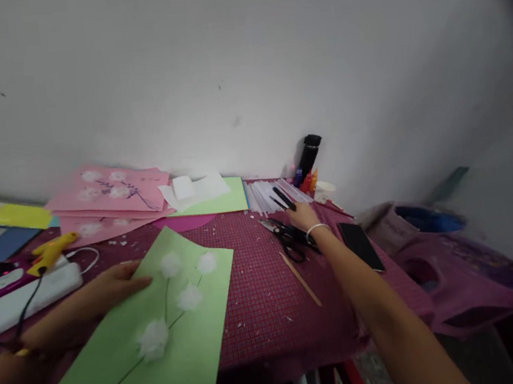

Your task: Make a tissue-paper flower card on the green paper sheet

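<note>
The left hand (124, 283) pinches the left edge of the green paper (189, 367). The paper is tilted, with its long side running from near left to far right. White puffs (153, 340) sit on thin dark stems on it.

The right hand (304, 216) is out by the far edge of the surface (263, 317), to the right of the paper and well apart from it. Its fingers are closed on the near end of a thin black stick (283, 197), maybe a pen. The stick points far and left, over the clear strips (264, 198). The right hand is nearer to the black scissors (286, 238), which lie just on its near left side. A flat wood stick (301, 279) lies nearer, slanting near and right.

The small marks on the pink cards (68, 201) and the writing on the pale bag (395, 224) are too blurry to read. I can see no brand name.
</note>
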`<move>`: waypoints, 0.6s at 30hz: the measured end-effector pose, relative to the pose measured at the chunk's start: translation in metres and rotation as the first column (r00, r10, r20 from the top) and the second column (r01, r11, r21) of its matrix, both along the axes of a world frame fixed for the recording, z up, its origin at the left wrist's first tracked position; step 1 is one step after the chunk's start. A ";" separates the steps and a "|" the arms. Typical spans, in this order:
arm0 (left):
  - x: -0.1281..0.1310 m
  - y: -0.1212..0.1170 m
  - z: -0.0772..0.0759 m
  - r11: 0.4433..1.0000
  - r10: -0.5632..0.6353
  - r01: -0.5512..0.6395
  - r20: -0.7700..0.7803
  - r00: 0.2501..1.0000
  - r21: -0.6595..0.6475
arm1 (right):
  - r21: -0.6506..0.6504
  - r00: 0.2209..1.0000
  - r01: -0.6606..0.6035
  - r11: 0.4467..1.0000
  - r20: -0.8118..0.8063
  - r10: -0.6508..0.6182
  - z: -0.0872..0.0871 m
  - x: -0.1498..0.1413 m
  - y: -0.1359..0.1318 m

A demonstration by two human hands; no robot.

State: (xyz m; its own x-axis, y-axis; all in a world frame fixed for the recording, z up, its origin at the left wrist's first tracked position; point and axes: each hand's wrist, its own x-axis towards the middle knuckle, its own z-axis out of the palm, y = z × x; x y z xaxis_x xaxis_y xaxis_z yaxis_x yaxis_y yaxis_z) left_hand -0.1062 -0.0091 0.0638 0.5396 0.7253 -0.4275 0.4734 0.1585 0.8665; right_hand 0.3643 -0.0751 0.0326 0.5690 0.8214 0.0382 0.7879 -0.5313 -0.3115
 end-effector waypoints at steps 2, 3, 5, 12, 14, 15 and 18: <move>0.002 0.003 0.017 0.989 0.025 -0.011 0.100 0.995 -0.147 | -0.001 0.997 0.080 0.997 -0.013 -0.080 0.001 0.025 -0.011; 0.004 0.006 0.024 0.980 0.056 -0.026 0.149 0.987 -0.197 | 0.004 0.993 0.117 0.993 -0.022 -0.117 0.000 0.034 -0.014; 0.013 0.012 0.035 0.972 0.145 -0.099 0.216 0.966 -0.212 | 0.027 0.983 0.181 0.983 -0.042 -0.180 -0.002 0.048 -0.017; 0.070 0.035 0.006 0.980 0.147 -0.094 0.316 0.937 -0.178 | 0.185 0.966 0.251 0.950 -0.116 -0.233 0.001 0.070 0.004; 0.087 0.041 -0.013 0.984 0.104 -0.051 0.314 0.944 -0.172 | 0.236 0.967 0.241 0.941 -0.135 -0.214 0.004 0.072 0.011; 0.093 0.044 -0.022 0.990 0.064 -0.021 0.311 0.948 -0.142 | 0.262 0.969 0.234 0.936 -0.145 -0.202 0.006 0.072 0.013; 0.106 0.052 -0.045 0.988 -0.053 0.021 0.212 0.976 0.151 | 0.346 0.972 0.198 0.917 -0.193 -0.137 0.011 0.064 0.014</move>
State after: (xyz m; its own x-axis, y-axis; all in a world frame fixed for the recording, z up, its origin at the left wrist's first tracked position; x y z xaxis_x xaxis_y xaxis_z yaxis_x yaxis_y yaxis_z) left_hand -0.0004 0.0426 0.0187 0.6351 0.7490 -0.1888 0.2766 0.0077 0.9610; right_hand 0.4283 -0.0611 0.0434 0.7206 0.6609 0.2098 0.6200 -0.4788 -0.6215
